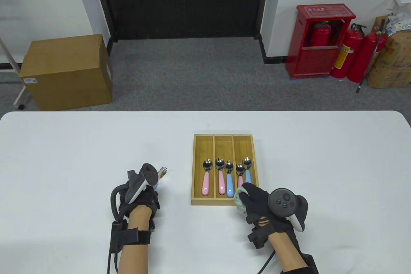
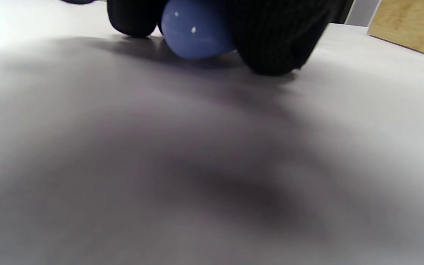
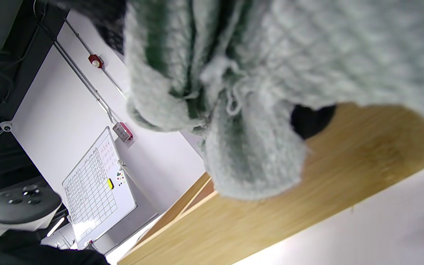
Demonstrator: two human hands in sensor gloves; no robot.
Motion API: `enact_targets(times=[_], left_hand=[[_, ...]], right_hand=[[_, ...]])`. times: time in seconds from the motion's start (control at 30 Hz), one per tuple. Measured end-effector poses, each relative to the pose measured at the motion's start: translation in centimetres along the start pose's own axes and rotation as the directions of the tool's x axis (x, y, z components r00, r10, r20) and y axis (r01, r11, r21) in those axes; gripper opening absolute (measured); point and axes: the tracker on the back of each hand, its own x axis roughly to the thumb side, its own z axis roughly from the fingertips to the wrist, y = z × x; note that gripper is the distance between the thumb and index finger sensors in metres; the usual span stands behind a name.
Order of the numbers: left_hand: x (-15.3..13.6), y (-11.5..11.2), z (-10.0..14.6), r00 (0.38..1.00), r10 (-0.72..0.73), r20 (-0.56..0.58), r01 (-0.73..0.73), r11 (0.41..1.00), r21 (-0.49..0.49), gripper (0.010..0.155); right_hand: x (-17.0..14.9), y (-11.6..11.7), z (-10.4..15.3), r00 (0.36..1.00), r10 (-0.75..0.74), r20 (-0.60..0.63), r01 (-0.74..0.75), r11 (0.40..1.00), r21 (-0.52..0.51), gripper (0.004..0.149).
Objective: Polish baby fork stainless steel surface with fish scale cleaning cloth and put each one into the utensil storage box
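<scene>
A baby fork with a blue handle (image 2: 195, 35) lies low at the white table top. My left hand (image 1: 148, 195) grips the handle between gloved fingers (image 2: 271, 40). Its steel tines (image 1: 163, 170) stick out past the tracker, pointing away and to the right. My right hand (image 1: 253, 198) holds a bunched pale green cleaning cloth (image 1: 240, 201) (image 3: 252, 92) at the near right corner of the wooden storage box (image 1: 194, 171) (image 3: 307, 206). Several utensils with pink and blue handles (image 1: 220, 176) lie in its three compartments.
The table's far edge (image 1: 205, 111) runs across the middle of the table view. On the floor beyond are a cardboard box (image 1: 67, 71) at the left and a red extinguisher cabinet (image 1: 321, 49) at the right.
</scene>
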Motion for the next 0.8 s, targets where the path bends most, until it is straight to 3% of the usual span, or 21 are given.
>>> enact_targets(times=[0.17,0.3,0.4,0.5,0.63,0.8], left_hand=[[-0.6,0.5,2.0,0.996,0.055,0.071,-0.058,0.997,0.054,0.055],[-0.6,2.0,4.3,0.967,0.194,0.164,-0.214,0.97,0.117,0.054],[-0.1,3.2,6.4,0.903,0.337,0.267,-0.383,0.913,0.139,0.053],[1.0,3.8,8.0,0.799,0.484,0.357,-0.546,0.833,0.092,0.052],[3.1,3.0,9.5,0.655,0.596,0.465,-0.674,0.738,0.004,0.051],[4.5,1.7,10.0,0.561,0.64,0.524,-0.685,0.715,-0.14,0.051]], right_hand=[[-0.2,0.2,0.0,0.999,-0.031,-0.012,0.031,1.0,0.002,0.046],[-0.4,0.5,-0.1,0.998,-0.055,-0.018,0.055,0.998,0.011,0.046],[-0.4,0.5,-0.1,0.994,-0.109,-0.026,0.109,0.994,0.005,0.047],[-0.8,0.6,-0.1,0.978,-0.206,-0.038,0.206,0.979,0.003,0.048],[-2.0,0.8,0.2,0.886,-0.455,-0.089,0.454,0.89,-0.024,0.051],[-3.0,1.2,0.5,0.715,-0.692,-0.104,0.685,0.722,-0.099,0.055]])
